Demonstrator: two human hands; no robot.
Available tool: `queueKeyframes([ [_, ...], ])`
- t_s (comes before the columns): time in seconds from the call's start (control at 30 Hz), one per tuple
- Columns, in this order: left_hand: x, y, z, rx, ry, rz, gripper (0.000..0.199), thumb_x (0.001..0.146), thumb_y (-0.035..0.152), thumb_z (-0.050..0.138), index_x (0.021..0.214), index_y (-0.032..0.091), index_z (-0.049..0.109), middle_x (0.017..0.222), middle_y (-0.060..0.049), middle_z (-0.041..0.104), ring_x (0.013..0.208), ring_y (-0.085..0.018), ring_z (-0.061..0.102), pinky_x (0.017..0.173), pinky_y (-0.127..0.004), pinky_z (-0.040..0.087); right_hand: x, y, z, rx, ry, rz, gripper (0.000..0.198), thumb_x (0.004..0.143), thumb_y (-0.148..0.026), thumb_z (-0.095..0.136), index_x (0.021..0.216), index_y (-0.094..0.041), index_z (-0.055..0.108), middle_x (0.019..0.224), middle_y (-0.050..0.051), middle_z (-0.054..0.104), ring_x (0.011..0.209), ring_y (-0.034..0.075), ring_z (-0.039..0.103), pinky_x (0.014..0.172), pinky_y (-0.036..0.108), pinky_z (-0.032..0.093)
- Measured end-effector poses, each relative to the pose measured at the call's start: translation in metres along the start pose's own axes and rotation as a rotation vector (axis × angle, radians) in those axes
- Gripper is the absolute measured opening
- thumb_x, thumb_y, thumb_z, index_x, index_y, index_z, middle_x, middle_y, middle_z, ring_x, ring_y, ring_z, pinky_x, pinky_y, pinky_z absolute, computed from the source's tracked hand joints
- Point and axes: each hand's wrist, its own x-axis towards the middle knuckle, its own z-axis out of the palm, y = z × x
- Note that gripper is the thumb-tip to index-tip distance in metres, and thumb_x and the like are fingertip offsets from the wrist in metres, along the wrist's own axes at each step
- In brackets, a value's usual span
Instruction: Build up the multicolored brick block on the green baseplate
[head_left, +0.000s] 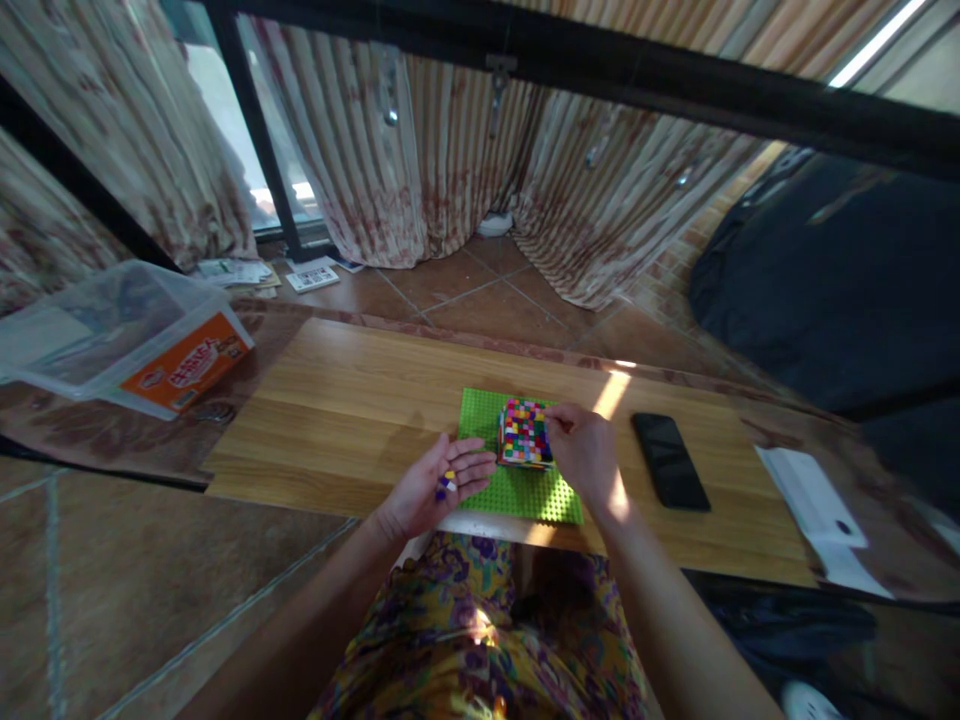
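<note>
A block of many-coloured toy bricks stands on a green studded baseplate on the wooden board. My left hand is palm up beside the plate, its fingers stretched out toward the block. Several tiny bricks, purple, white and yellow, rest loose in that palm. At the block's upper right corner is my right hand, thumb and forefinger pinched together against the top. Whatever sits between those fingertips is too small to make out.
A black phone lies right of the baseplate on the wooden board. At the far left stands a clear plastic box with an orange label. White packaging lies at the right end. Striped curtains hang behind.
</note>
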Motion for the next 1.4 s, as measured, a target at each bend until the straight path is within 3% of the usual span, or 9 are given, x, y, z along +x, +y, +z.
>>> queueKeyframes([
  [0.2,0.000,0.001,0.000,-0.009,0.016,0.002,0.047,0.096,0.044,0.034,0.110,0.009,0.062,0.109,-0.018,0.068,0.102,-0.024,0.065,0.096,-0.039,0.044,-0.003,0.005,0.001,0.034,-0.010,-0.019,0.023,0.080,-0.022,0.050,0.085,-0.020,0.073,0.085,0.006,0.073,0.075,0.019,0.065,0.071,0.029,0.049],
  [0.37,-0.002,0.001,0.001,-0.037,0.011,0.012,0.050,0.095,0.047,0.033,0.111,0.009,0.062,0.112,-0.019,0.066,0.106,-0.025,0.063,0.094,-0.038,0.045,-0.035,-0.014,0.008,0.108,0.097,-0.116,0.025,0.086,-0.028,0.048,0.091,-0.019,0.071,0.091,0.007,0.071,0.083,0.019,0.064,0.078,0.031,0.049],
  [0.53,-0.002,0.001,0.000,-0.070,-0.032,0.026,0.051,0.095,0.048,0.033,0.110,0.009,0.062,0.111,-0.019,0.067,0.101,-0.022,0.065,0.084,-0.031,0.049,-0.083,-0.048,0.021,0.312,-0.223,-0.214,0.020,0.088,-0.023,0.050,0.091,-0.023,0.070,0.090,0.004,0.069,0.083,0.016,0.063,0.078,0.028,0.049],
  [0.63,-0.002,0.001,-0.001,-0.087,-0.055,0.036,0.052,0.095,0.048,0.031,0.109,0.008,0.062,0.112,-0.019,0.067,0.105,-0.022,0.063,0.087,-0.031,0.048,-0.097,-0.056,0.033,0.289,-0.265,-0.210,0.020,0.087,-0.022,0.052,0.097,-0.023,0.068,0.097,0.006,0.067,0.088,0.018,0.062,0.080,0.030,0.049],
  [0.9,-0.003,0.002,0.000,-0.083,-0.048,0.033,0.053,0.095,0.049,0.031,0.112,0.009,0.061,0.115,-0.018,0.065,0.110,-0.024,0.061,0.096,-0.036,0.044,-0.099,-0.060,0.052,0.260,-0.262,-0.229,0.016,0.087,-0.019,0.052,0.092,-0.021,0.067,0.096,0.007,0.066,0.093,0.020,0.060,0.083,0.031,0.048],
  [1.03,-0.003,0.001,0.000,-0.078,-0.040,0.026,0.052,0.095,0.049,0.031,0.109,0.009,0.062,0.111,-0.017,0.066,0.101,-0.021,0.064,0.086,-0.030,0.048,-0.092,-0.055,0.040,0.335,-0.233,-0.180,0.018,0.089,-0.023,0.050,0.093,-0.021,0.068,0.093,0.006,0.068,0.086,0.017,0.063,0.077,0.028,0.049],
  [1.2,-0.002,0.000,0.000,-0.063,-0.028,0.026,0.047,0.095,0.046,0.036,0.108,0.010,0.063,0.106,-0.016,0.067,0.095,-0.020,0.065,0.086,-0.032,0.048,-0.073,-0.038,0.015,0.327,-0.066,-0.047,0.019,0.086,-0.031,0.054,0.091,-0.020,0.069,0.085,0.004,0.070,0.073,0.016,0.064,0.069,0.027,0.050],
  [1.3,-0.003,-0.001,0.001,0.018,-0.011,0.039,0.036,0.091,0.041,0.050,0.106,0.011,0.065,0.094,-0.011,0.068,0.076,-0.013,0.062,0.068,-0.023,0.049,-0.067,-0.035,0.008,0.301,-0.060,-0.045,0.017,0.084,-0.031,0.055,0.088,-0.021,0.069,0.084,0.003,0.071,0.072,0.015,0.064,0.069,0.026,0.050],
  [1.4,-0.006,-0.004,0.003,0.134,-0.038,0.074,0.027,0.081,0.034,0.067,0.095,0.011,0.067,0.073,-0.003,0.062,0.051,-0.003,0.045,0.044,-0.015,0.031,-0.068,-0.040,0.010,0.301,-0.152,-0.102,0.018,0.085,-0.030,0.054,0.087,-0.022,0.070,0.084,0.003,0.071,0.075,0.016,0.064,0.070,0.027,0.049],
])
